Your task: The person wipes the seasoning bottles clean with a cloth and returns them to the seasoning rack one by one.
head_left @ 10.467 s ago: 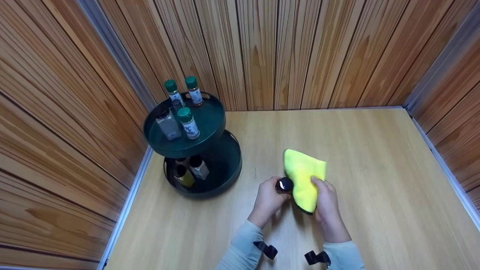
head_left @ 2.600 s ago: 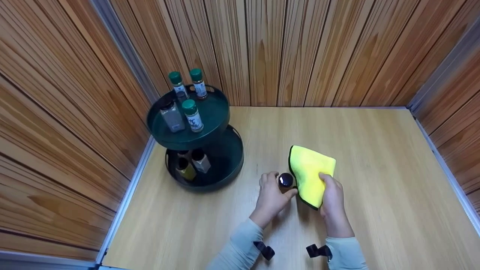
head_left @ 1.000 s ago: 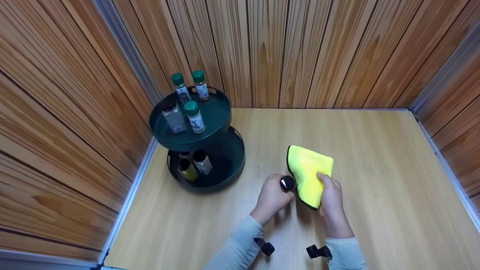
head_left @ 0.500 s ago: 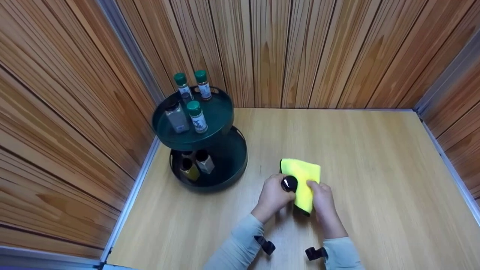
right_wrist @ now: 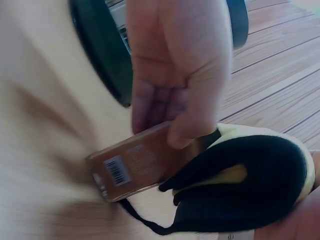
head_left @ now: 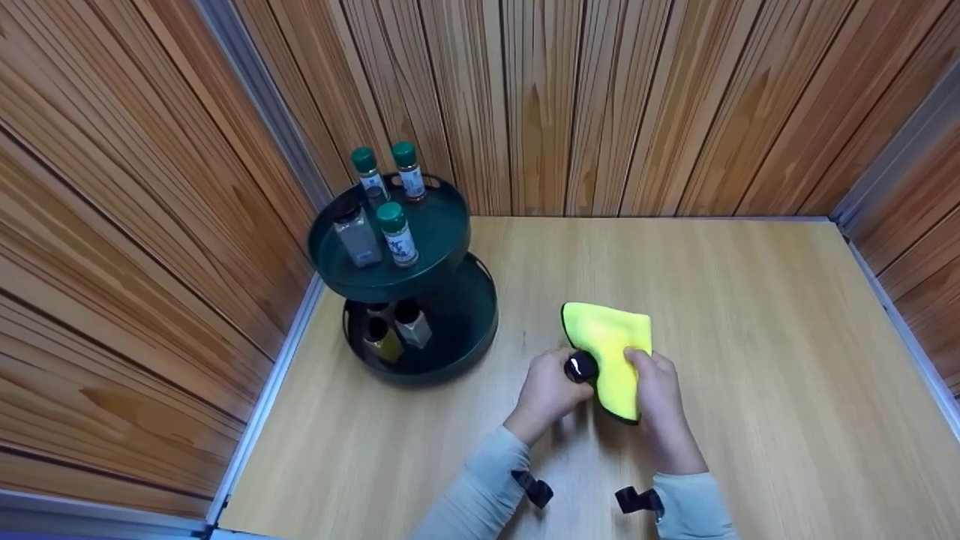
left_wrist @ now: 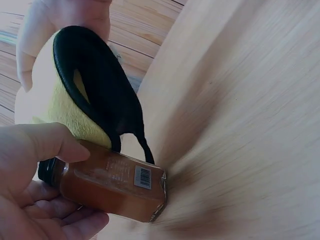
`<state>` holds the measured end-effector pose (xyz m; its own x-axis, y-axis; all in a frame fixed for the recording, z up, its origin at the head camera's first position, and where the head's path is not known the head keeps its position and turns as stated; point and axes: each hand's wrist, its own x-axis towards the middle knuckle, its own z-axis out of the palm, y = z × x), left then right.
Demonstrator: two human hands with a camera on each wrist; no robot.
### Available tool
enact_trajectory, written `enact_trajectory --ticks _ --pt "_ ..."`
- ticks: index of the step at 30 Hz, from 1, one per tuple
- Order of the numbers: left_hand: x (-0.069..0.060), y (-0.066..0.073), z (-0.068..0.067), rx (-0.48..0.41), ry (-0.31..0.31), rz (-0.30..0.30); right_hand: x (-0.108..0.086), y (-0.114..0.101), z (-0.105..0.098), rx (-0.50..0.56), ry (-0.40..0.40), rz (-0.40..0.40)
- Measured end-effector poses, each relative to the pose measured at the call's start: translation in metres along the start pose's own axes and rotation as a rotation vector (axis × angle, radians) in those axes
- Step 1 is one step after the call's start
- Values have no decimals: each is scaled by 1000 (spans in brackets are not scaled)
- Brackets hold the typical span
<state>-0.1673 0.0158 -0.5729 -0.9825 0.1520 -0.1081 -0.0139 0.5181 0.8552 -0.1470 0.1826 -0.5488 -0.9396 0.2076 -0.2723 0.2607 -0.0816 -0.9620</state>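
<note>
In the head view my left hand [head_left: 546, 391] grips a spice jar [head_left: 581, 367], whose black cap points up at the camera. The left wrist view shows the same jar [left_wrist: 112, 182] with reddish-brown contents and a barcode label, thumb on one face and fingers beneath. My right hand [head_left: 661, 394] pinches a folded yellow cleaning cloth [head_left: 613, 337] with black edging, thumb on top. The cloth lies against the side of the jar, and its dark fold [right_wrist: 240, 195] shows in the right wrist view. The right hand's fingers behind the cloth are hidden.
At the left stands a two-tier dark green round rack [head_left: 390, 281]. Green-capped jars [head_left: 397, 234] and a black-capped jar [head_left: 358, 238] stand on its upper tier; several black-capped jars [head_left: 413, 324] are on the lower. Wood-panelled walls [head_left: 540, 105] bound the wooden table [head_left: 750, 337].
The left fingers, spread around the jar 2.6 s ago, now close round it. The cloth swung left onto the jar half a second ago and has since moved slightly up and right with the right hand.
</note>
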Motion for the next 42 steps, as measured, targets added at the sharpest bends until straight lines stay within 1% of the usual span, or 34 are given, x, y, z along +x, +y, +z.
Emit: enact_trajectory --ticks 2,5,7,9,13,16,18,20,22,27,29,31,33,35,37,40,42 --pt "0 1 -1 -8 -10 -16 3 8 2 -1 3 25" --pt "2 2 -2 -2 -22 -42 10 21 4 -13 2 88" --pt "3 3 -4 9 -23 -36 13 25 5 -33 -3 117" --pt "3 2 -5 20 -18 -11 15 23 6 -46 -5 123" --pt "4 -1 -6 32 -14 62 10 4 6 -76 3 80" --pt "4 -3 -7 20 -24 71 2 -9 5 -46 3 39" --pt "5 -3 -8 6 -33 63 -2 -13 5 -27 -2 13" --pt "6 -4 -8 -6 -43 50 -3 -12 6 -12 -1 0" --pt "6 -3 -8 -4 -51 42 -2 -5 7 -17 12 4" --pt "7 -3 -7 -6 -61 7 10 25 9 -23 29 72" --pt "7 -3 -6 -9 -57 1 13 29 9 -34 12 98" --pt "7 -4 -6 -13 -52 8 13 25 9 -41 -2 104" --pt "7 -6 -6 -24 -49 25 10 14 9 -47 -11 96" --pt "6 -7 -5 -30 -45 48 5 3 7 -40 -10 71" --pt "6 -9 -3 -34 -43 63 1 -3 5 -26 -9 41" --pt "6 -9 -1 -26 -36 65 -2 -2 3 -3 -7 2" --pt "6 -9 0 -24 -35 53 0 5 3 -5 -5 8"
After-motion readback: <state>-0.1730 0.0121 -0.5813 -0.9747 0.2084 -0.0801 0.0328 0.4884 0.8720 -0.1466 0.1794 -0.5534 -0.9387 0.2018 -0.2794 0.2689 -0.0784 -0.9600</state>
